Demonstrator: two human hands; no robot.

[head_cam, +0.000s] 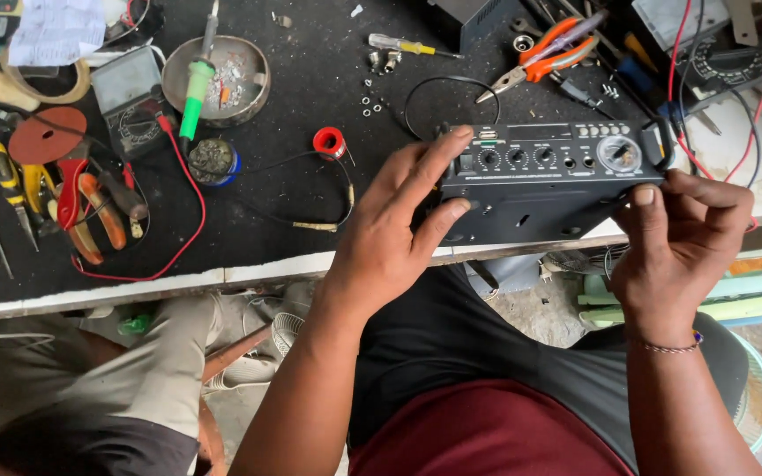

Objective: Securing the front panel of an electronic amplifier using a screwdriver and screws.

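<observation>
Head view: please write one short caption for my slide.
Both hands, left hand and right hand, grip a black amplifier box at the workbench edge, among pliers and a soldering iron.

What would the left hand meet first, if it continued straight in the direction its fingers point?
The left hand already touches the black amplifier box; its fingers point up-right along the front panel, so the knobs probably come first.

Both forearms are reaching forward over the near edge of the surface. The left hand is spreading its fingers wide, thumb extended; the right hand is curling its fingers inward, a thin bracelet circling its wrist.
</observation>
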